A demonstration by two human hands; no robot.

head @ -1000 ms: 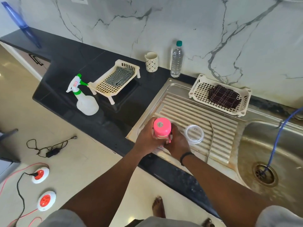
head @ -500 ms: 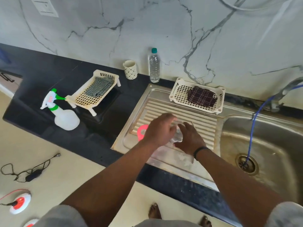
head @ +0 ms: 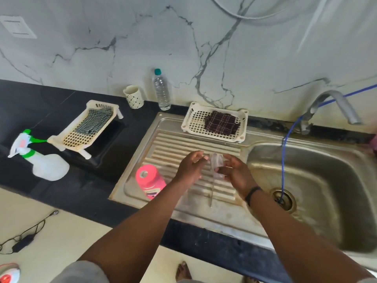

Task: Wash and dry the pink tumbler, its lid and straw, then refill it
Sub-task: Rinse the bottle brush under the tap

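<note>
The pink tumbler [head: 150, 180] stands upside down on the ribbed steel drainboard [head: 179, 148], near its front left corner, touched by neither hand. At its 3 o'clock the right hand [head: 234, 172] grips the clear lid [head: 217, 165], blurred, above the ridges; the left hand [head: 190, 166] is just beside it with fingers loosely spread, and whether it touches the lid I cannot tell. The thin straw [head: 212, 190] lies along the ridges at 6 o'clock of the lid. At 12 o'clock a white basket [head: 193, 123] holds a dark checked cloth [head: 222, 123]. The sink basin [head: 326, 180] lies at 3 o'clock, the spray bottle [head: 40, 160] at 9 o'clock on the black worktop [head: 40, 103]
</note>
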